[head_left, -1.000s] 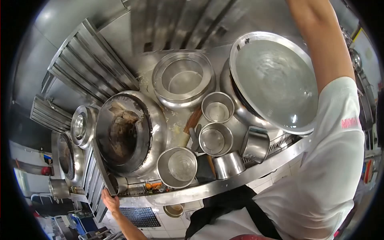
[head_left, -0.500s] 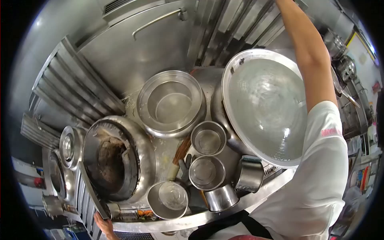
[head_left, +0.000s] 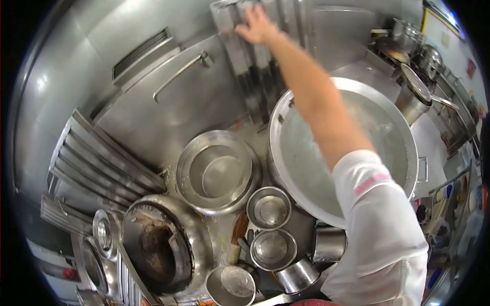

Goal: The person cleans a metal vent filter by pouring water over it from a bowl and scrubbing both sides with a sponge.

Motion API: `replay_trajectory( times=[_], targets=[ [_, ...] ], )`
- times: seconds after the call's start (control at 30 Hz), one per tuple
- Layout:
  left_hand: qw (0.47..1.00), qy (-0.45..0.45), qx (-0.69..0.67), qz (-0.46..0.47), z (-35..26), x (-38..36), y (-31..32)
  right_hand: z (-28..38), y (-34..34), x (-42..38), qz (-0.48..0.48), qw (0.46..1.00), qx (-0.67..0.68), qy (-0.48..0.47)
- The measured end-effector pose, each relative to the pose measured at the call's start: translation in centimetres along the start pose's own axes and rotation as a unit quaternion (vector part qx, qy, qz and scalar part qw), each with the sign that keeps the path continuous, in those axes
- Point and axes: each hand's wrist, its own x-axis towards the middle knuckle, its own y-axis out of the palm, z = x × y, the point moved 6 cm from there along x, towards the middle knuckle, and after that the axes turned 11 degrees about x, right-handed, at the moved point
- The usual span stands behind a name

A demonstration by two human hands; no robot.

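My right hand (head_left: 259, 26) is raised at the top centre, its fingers spread against the upper part of a ridged metal panel (head_left: 253, 64) that leans on the steel wall. No object is held in it. Beneath my right arm is a large wide pot (head_left: 279, 148) of clear water. A round metal basin (head_left: 219, 176) sits left of this pot, near the panel's foot. My left hand is out of sight.
A blackened wok burner (head_left: 201, 250) stands at lower left, with another ridged panel (head_left: 97, 158) behind it. Small metal pots (head_left: 273, 250) and a bamboo brush (head_left: 238, 232) lie at lower centre. Lidded pots (head_left: 431, 61) stand at far right.
My right hand has come into view, with the arm swung left over the water pot. The panel by it stands more upright. My left hand has left the view, which has tilted upward.
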Motion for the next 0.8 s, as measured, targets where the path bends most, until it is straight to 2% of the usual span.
replay_trajectory(
  times=[0.03, 0.07, 0.1, 0.13, 0.17, 0.2, 0.27, 0.4, 0.47, 0.53, 0.57, 0.6, 0.63, 0.67, 0.73, 0.77, 0.8],
  targets=[
    [1.0, -0.009, -0.003, -0.028, -1.6, 1.1, -1.4, 0.9, 0.9, -2.3, 0.069, 0.997, 0.0, 0.043],
    [0.999, -0.009, -0.004, -0.033, -2.1, 0.8, -1.6, 0.7, 2.6, -3.8, 0.081, 0.994, 0.008, 0.072],
    [0.999, -0.033, -0.025, -0.005, -1.9, 0.9, -1.1, 1.2, 3.6, -6.0, 0.119, 0.985, 0.043, 0.118],
    [0.997, -0.056, -0.044, 0.026, -1.1, 0.7, -0.7, 0.7, 5.5, -7.7, 0.149, 0.979, 0.067, 0.125],
    [0.995, 0.048, -0.008, -0.089, -2.0, 0.5, -1.5, 1.2, 6.3, -9.5, 0.196, 0.965, 0.061, 0.163],
    [0.985, 0.08, 0.042, -0.15, -1.8, -0.2, -1.7, 1.9, 6.1, -10.6, 0.194, 0.965, 0.066, 0.164],
    [0.989, 0.079, 0.028, -0.12, 0.8, -1.4, -0.4, 2.6, 6.6, -13.0, 0.293, 0.936, 0.042, 0.192],
    [0.998, 0.052, -0.01, -0.044, 3.6, -2.5, -1.8, 5.4, 4.7, -14.9, 0.292, 0.929, -0.037, 0.225],
    [0.986, -0.024, -0.161, 0.047, 4.6, -3.2, -0.8, 8.8, 4.8, -15.1, 0.377, 0.908, -0.088, 0.162],
    [0.986, -0.026, -0.159, 0.047, 5.2, -4.3, -1.2, 14.0, 4.3, -16.9, 0.437, 0.892, -0.091, 0.074],
    [0.988, 0.018, -0.152, -0.03, 5.6, -5.3, -1.4, 18.0, 3.1, -18.7, 0.435, 0.899, -0.044, 0.03],
    [0.984, 0.001, -0.171, 0.057, 7.4, -6.3, 0.3, 22.6, 2.1, -20.8, 0.436, 0.9, 0.004, -0.019],
    [0.99, -0.035, -0.124, 0.062, 9.5, -8.2, 2.6, 26.2, 0.7, -23.7, 0.391, 0.913, 0.033, -0.111],
    [0.986, -0.034, -0.134, 0.094, 9.7, -8.3, 2.5, 29.3, -0.4, -27.7, 0.353, 0.909, 0.08, -0.206],
    [0.987, -0.054, -0.105, 0.108, 10.0, -9.5, 2.2, 35.9, -2.8, -35.7, 0.393, 0.863, 0.159, -0.275],
    [0.985, -0.055, -0.13, 0.097, 9.7, -9.6, 1.1, 39.9, -5.6, -39.7, 0.445, 0.833, 0.203, -0.26],
    [0.987, -0.053, -0.138, 0.063, 9.4, -9.6, -1.4, 42.4, -7.3, -44.2, 0.451, 0.823, 0.232, -0.255]
  ],
)
